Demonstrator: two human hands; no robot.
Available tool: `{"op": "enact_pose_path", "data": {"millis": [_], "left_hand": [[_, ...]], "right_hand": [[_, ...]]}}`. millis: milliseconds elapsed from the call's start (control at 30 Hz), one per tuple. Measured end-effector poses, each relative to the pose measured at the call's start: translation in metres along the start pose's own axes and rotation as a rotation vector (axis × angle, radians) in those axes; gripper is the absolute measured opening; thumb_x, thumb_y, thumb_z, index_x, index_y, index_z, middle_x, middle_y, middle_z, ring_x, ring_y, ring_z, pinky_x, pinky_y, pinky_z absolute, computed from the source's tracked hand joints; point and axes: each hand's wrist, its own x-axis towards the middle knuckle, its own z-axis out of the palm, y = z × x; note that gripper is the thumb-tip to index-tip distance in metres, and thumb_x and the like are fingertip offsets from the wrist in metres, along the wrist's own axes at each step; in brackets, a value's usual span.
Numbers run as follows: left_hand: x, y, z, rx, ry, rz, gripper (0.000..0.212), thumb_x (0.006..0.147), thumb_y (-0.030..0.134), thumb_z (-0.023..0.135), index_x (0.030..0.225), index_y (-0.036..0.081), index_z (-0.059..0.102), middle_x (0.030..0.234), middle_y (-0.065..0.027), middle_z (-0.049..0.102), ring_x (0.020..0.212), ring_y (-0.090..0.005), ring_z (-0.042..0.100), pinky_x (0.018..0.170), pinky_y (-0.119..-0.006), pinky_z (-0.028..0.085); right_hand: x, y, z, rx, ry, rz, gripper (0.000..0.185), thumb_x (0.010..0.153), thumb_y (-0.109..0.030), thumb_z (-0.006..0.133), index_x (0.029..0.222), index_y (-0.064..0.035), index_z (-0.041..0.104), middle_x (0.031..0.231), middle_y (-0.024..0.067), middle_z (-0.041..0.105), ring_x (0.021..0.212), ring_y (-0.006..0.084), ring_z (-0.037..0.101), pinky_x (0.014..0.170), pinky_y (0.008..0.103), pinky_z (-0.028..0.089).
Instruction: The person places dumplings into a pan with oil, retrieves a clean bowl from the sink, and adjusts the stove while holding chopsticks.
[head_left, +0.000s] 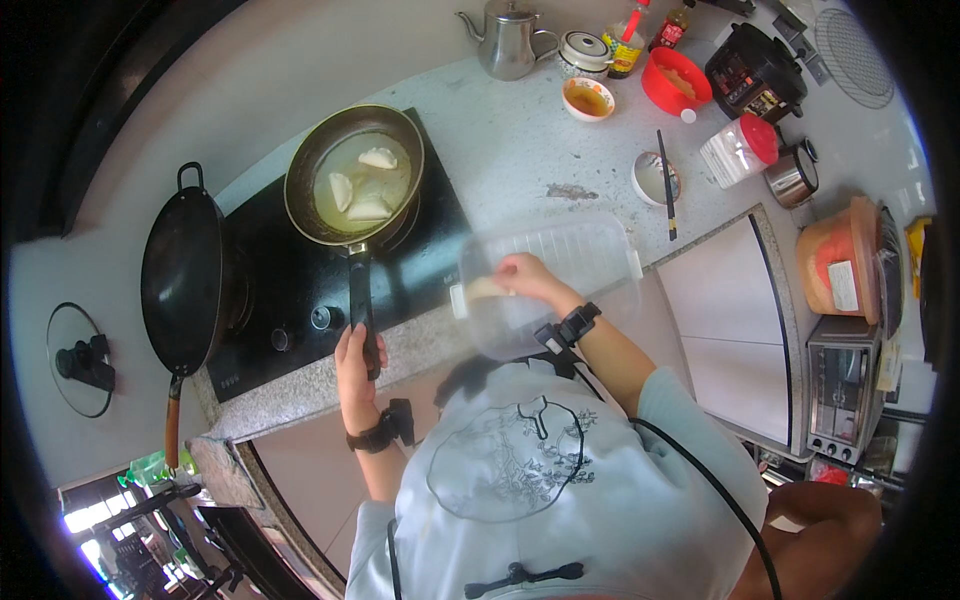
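Note:
My left hand (360, 360) is closed round the black handle (361, 292) of a frying pan (296, 176), which rests on the black cooktop (300, 300). Three pale half-moon dumplings (370, 208) lie in shallow oil in the pan. Over a translucent plastic container (577, 240) at the counter's edge, my right hand (525, 276) has its fingertips on a pale dumpling (484, 288) at the container's left end. Whether that dumpling is lifted off the container's bottom cannot be told.
A black wok (180, 285) stands left of the pan, beside a glass lid (79, 360). Behind and right are a steel kettle (510, 45), a bowl of yellowish liquid (587, 100), a red bowl (675, 81), a small bowl (649, 180) with chopsticks (664, 180) across it, and a red-lidded jar (735, 154).

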Motion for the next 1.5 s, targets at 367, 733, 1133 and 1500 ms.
{"op": "enact_pose_path", "data": {"millis": [367, 733, 1133, 1500], "left_hand": [[-0.005, 0.001, 0.000, 0.001, 0.026, 0.013, 0.018, 0.084, 0.020, 0.044, 0.081, 0.003, 0.049, 0.061, -0.0040, 0.051, 0.046, -0.0098, 0.045, 0.042, -0.021, 0.036], [-0.002, -0.003, -0.004, 0.032, 0.004, -0.004, 0.020, 0.083, 0.022, 0.045, 0.083, 0.003, 0.050, 0.063, -0.0039, 0.051, 0.048, -0.0091, 0.046, 0.043, -0.021, 0.037], [-0.002, 0.000, -0.001, 0.025, -0.002, -0.006, 0.020, 0.084, 0.022, 0.045, 0.083, 0.002, 0.049, 0.063, -0.0038, 0.051, 0.049, -0.0095, 0.045, 0.044, -0.022, 0.038], [-0.002, -0.001, -0.002, 0.016, 0.000, -0.013, 0.020, 0.083, 0.022, 0.045, 0.083, 0.003, 0.050, 0.063, -0.0036, 0.051, 0.047, -0.0096, 0.046, 0.042, -0.020, 0.036]], "right_hand": [[-0.002, -0.004, 0.004, 0.039, -0.020, 0.061, 0.019, 0.068, -0.019, 0.064, 0.077, -0.0026, 0.062, 0.069, 0.0072, 0.060, 0.061, 0.0132, 0.055, 0.056, 0.0255, 0.044], [-0.004, -0.015, 0.004, -0.207, 0.014, -0.042, 0.025, 0.066, -0.026, 0.061, 0.077, -0.0044, 0.062, 0.079, 0.0137, 0.061, 0.073, 0.0271, 0.058, 0.065, 0.0333, 0.045], [-0.004, -0.021, 0.002, -0.259, 0.011, -0.123, 0.018, 0.069, -0.020, 0.058, 0.078, -0.0060, 0.062, 0.079, 0.0134, 0.060, 0.074, 0.0278, 0.058, 0.066, 0.0341, 0.045], [-0.004, -0.017, 0.002, -0.275, 0.031, -0.138, 0.013, 0.069, -0.013, 0.060, 0.076, -0.0019, 0.061, 0.070, 0.0115, 0.060, 0.062, 0.0207, 0.057, 0.058, 0.0289, 0.044]]}}
